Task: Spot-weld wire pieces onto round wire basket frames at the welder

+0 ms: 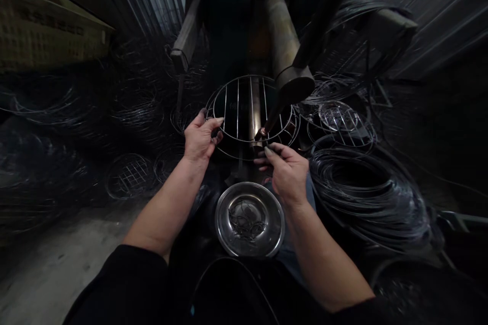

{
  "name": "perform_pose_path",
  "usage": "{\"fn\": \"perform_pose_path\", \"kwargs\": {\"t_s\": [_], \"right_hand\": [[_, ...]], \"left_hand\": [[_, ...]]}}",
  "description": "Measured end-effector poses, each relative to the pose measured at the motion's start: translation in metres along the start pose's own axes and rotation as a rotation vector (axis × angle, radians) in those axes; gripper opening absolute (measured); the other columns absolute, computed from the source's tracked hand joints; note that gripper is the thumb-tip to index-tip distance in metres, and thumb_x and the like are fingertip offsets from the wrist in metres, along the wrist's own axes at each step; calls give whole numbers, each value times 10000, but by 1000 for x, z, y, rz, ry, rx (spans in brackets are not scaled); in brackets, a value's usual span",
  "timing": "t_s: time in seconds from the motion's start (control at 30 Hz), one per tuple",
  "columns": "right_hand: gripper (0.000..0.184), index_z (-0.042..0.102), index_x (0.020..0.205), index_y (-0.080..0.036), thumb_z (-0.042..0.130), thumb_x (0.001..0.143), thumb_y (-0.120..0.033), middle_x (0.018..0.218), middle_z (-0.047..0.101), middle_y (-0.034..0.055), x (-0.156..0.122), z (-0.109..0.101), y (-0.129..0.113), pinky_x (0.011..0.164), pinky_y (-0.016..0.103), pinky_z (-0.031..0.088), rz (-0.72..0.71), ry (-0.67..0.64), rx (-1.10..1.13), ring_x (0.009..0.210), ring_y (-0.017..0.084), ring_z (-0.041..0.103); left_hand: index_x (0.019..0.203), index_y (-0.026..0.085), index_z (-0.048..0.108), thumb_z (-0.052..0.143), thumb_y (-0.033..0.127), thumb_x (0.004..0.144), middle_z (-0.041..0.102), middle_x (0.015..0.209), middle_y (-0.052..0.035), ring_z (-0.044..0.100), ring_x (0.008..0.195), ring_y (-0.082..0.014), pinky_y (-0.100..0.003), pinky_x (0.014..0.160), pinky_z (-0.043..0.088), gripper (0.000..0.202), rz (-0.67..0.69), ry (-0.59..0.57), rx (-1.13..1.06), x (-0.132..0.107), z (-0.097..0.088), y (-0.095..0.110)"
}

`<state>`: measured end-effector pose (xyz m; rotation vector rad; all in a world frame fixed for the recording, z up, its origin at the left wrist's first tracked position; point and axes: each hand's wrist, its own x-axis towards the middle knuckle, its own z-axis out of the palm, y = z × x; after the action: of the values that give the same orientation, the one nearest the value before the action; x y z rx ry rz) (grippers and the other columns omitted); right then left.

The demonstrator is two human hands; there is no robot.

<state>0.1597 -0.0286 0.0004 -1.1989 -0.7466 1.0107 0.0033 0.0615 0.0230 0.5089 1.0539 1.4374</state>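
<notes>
A round wire frame (238, 106) with parallel bars stands tilted in front of me, resting against the lower arm of a welding machine. My left hand (200, 138) grips its left rim, fingers curled around the wire. My right hand (286, 170) pinches the frame's lower right rim just below the machine's dark electrode tip (267, 129). A shallow steel bowl (267, 241) holding several small wire pieces sits on my lap between my forearms.
A cylindrical machine arm (282, 40) reaches toward me from the back. A thick coil of wire rings (366, 198) lies at the right. More finished wire frames (337, 119) and rings (129, 175) are piled left and right. Bare concrete floor (49, 264) shows at lower left.
</notes>
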Motion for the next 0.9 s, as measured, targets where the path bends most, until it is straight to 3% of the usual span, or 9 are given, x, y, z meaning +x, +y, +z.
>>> {"fn": "perform_pose_path", "kwargs": {"t_s": [0.57,0.67,0.77,0.9], "right_hand": [[208,620,729,-156,725,622,-300,588,642,-5,17,10,-7,359,168,437,71,29,58,473,140,642],[223,640,763,-150,714,647,-326,635,653,6,15,5,-8,365,177,436,66,-11,-14,500,148,652],[250,676,849,-144,677,717,-356,730,680,27,13,-1,-7,378,184,431,-39,-22,-188,525,142,653],[233,670,854,-137,638,754,-345,712,674,24,11,-1,-6,378,178,412,-85,-10,-258,509,135,646]], "left_hand": [[1126,185,559,722,63,568,567,615,37,541,517,-100,-202,462,416,594,-61,28,55,18,6,0],[1149,190,547,723,57,567,576,630,35,542,514,-94,-201,472,423,622,-71,50,58,19,7,0],[1110,184,555,721,63,559,568,616,43,528,492,-86,-199,469,423,588,-91,56,63,19,7,-1],[1070,182,555,717,64,541,553,590,54,518,480,-83,-194,462,418,566,-86,59,60,19,6,-3]]}}
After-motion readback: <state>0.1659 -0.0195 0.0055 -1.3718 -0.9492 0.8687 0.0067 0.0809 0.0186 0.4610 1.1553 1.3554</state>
